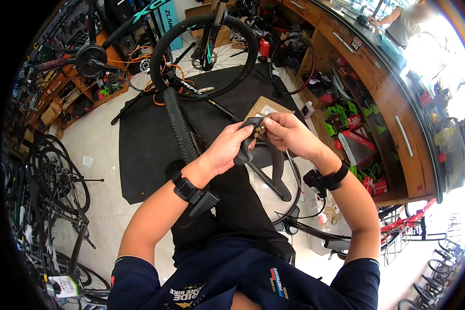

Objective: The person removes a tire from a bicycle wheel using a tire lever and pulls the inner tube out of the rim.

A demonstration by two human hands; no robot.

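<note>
In front of my body, both hands grip a dark rubber inner tube (278, 173). My left hand (226, 147) is closed on a folded stretch of it, with the thumb on top. Close beside it, my right hand (293, 135) pinches the tube with thumb and fingers. A small brass-coloured part shows between the two hands; its exact kind is too small to tell. A loop of the tube hangs below my right hand. To the left of my hands stands a knobby black tyre (180, 124), its lower end beside my leg.
Below lies a black floor mat (142, 150) with a cardboard box (268, 106) behind my hands. A bicycle front wheel (160, 62) stands ahead. Wooden cabinets (369, 67) run along the right, with a person (402, 30) behind. Several bicycles (62, 181) crowd the left.
</note>
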